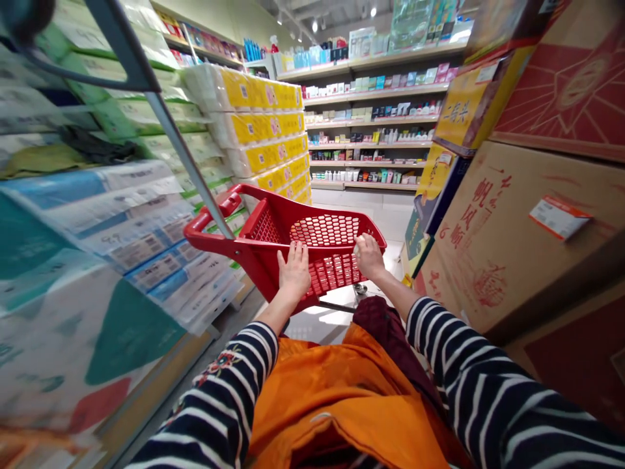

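A red plastic shopping basket (332,270) with perforated sides and a metal pole stands in front of me, with wheels beneath it. My left hand (295,270) rests on its near rim, fingers extended and pointing up. At the right end of the rim, my right hand (370,256) has its fingers curled; something whitish shows at the fingertips, too small to name. The inside of the basket is partly hidden by its near wall.
Yellow-and-white wrapped packs (268,124) are stacked beyond the basket. Blue-and-white packs (146,241) fill the left side. Cardboard boxes (517,215) rise close on the right. Shelves (375,122) of small products line the back.
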`<state>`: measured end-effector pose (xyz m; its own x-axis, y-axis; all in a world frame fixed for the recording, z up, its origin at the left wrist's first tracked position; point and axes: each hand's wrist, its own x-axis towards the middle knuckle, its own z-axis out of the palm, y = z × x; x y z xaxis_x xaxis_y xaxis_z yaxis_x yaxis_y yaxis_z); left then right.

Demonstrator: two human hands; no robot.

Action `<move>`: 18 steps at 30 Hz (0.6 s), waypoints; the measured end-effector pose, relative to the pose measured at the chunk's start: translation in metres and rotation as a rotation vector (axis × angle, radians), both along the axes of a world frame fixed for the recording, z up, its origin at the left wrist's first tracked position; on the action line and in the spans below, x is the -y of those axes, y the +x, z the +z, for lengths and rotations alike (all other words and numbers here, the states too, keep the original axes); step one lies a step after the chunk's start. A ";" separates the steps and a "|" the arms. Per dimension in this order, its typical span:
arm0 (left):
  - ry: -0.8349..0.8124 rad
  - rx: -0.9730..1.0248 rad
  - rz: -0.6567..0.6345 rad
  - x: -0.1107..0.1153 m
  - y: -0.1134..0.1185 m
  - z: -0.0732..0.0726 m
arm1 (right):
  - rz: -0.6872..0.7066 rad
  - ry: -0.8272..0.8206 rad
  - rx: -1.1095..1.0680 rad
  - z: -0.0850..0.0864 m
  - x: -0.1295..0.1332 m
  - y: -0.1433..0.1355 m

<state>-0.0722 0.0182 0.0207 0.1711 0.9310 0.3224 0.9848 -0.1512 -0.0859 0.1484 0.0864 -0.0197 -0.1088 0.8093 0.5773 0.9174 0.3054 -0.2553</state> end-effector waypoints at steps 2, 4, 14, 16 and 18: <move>-0.002 0.002 0.004 0.001 0.002 0.000 | 0.074 0.027 -0.002 0.001 0.002 -0.019; 0.005 0.000 0.010 0.001 0.003 0.000 | 0.168 0.046 0.004 0.003 0.005 -0.040; 0.158 -0.032 0.046 -0.002 -0.050 0.024 | 0.106 0.095 -0.022 -0.004 -0.002 -0.027; 0.182 -0.053 0.032 -0.003 -0.061 0.029 | 0.064 0.102 -0.036 -0.007 -0.004 -0.024; 0.190 -0.064 0.021 -0.003 -0.067 0.031 | 0.041 0.095 -0.050 -0.008 -0.005 -0.031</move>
<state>-0.1388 0.0214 0.0520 0.1779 0.8581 0.4817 0.9792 -0.1058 -0.1732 0.1178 0.0909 -0.0278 -0.1094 0.7459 0.6570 0.8905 0.3672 -0.2686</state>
